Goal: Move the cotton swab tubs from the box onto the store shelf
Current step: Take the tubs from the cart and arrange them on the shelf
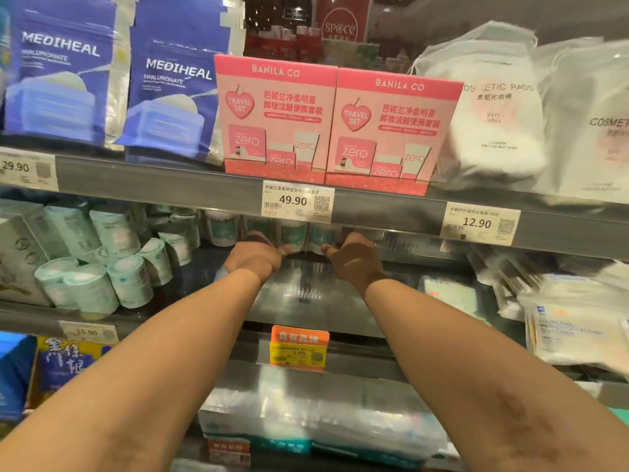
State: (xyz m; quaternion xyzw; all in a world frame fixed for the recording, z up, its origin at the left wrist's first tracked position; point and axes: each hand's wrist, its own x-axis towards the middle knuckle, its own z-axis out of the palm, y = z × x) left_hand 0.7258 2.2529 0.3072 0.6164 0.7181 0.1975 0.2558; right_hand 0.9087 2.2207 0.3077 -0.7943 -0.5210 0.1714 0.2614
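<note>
Several teal-and-white cotton swab tubs stand in a row at the back of the middle shelf (306,291), under the shelf above. Two of these cotton swab tubs (293,237) (321,236) stand side by side between my hands. My left hand (253,256) is just left of them, its thumb tip at the base of the left tub. On the other side my right hand (354,258) points its thumb at the right tub's base. The fingers of both hands are hidden in shadow, so I cannot tell if they grip a tub. The box is out of view.
Rolled teal packs (102,267) fill the shelf's left part; white pad bags (565,321) lie on the right. Above are pink Banila Co boxes (333,124), blue Mediheal bags (61,69) and cosmetic pad bags (493,110). An orange price tag (299,349) hangs on the shelf edge.
</note>
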